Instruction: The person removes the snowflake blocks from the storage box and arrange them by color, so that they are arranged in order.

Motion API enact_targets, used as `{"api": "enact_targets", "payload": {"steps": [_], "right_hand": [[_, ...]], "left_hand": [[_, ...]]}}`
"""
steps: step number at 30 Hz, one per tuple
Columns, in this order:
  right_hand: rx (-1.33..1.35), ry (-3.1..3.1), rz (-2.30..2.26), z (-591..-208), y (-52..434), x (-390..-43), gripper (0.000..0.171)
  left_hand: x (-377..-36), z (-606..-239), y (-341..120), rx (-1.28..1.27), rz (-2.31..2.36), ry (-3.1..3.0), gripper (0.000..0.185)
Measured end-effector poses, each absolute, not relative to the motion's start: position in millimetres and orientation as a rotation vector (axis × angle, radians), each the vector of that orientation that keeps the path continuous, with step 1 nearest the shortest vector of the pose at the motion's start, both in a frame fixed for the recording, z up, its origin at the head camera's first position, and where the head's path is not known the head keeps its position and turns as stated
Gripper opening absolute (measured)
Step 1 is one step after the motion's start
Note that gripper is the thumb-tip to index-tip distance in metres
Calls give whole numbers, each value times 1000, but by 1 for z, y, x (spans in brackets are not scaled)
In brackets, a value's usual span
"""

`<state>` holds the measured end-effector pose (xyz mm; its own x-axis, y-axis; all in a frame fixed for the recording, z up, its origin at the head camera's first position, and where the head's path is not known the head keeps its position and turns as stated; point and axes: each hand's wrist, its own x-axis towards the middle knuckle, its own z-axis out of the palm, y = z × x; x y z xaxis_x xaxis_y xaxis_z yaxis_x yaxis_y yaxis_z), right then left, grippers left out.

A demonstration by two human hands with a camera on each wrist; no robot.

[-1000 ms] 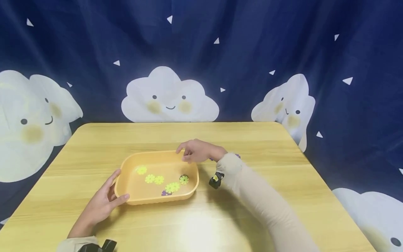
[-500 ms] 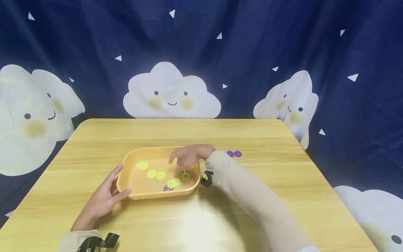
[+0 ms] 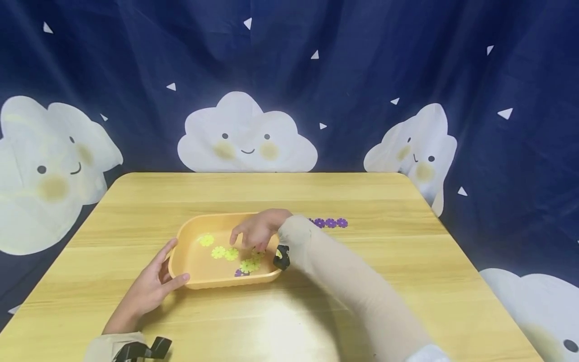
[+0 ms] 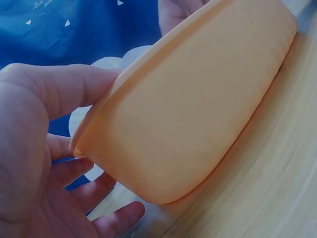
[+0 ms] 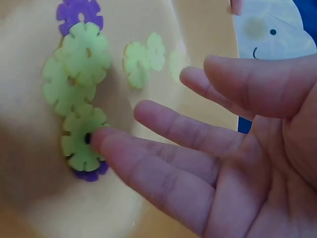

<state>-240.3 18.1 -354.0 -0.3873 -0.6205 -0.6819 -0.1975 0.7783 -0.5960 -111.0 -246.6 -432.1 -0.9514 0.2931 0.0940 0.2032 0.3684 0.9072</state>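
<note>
Both hands work at an orange tray [image 3: 192, 269] near the middle of the wooden surface [image 3: 389, 261], with bare wood all round it, widest toward the far edge and the right side. At the tray's left end the left hand [image 3: 151, 286] lies with straight, relaxed fingers, thumb along the near rim and fingers round the corner wall, touching but not clenching. Inside the tray I count about five yellow-green flower discs [image 3: 218, 252] and two purple ones [image 5: 79, 12], some overlapping, so the count is rough. Over the tray's right half the right hand [image 3: 255, 231] is spread loose, grasping nothing; one fingertip [image 5: 99, 136] touches a yellow-green disc stacked on a purple one. Further right, three purple discs [image 3: 331, 222] lie in a row on the surface.
</note>
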Motion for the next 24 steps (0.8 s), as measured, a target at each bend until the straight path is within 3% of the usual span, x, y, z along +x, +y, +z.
{"api": "enact_targets", "payload": {"steps": [8,14,24], "right_hand": [[-716,1929,-647,-363,9,-247,51],[-897,2154,-451,-368,13,-255,42],[-827,2198,-398,-372,11,-256,46]], "left_hand": [[-112,-434,-246,446,1676,2519,90],[-111,-435,-247,461,1655,2525,90],[-111,-434,-249,463,1599,2568,91]]}}
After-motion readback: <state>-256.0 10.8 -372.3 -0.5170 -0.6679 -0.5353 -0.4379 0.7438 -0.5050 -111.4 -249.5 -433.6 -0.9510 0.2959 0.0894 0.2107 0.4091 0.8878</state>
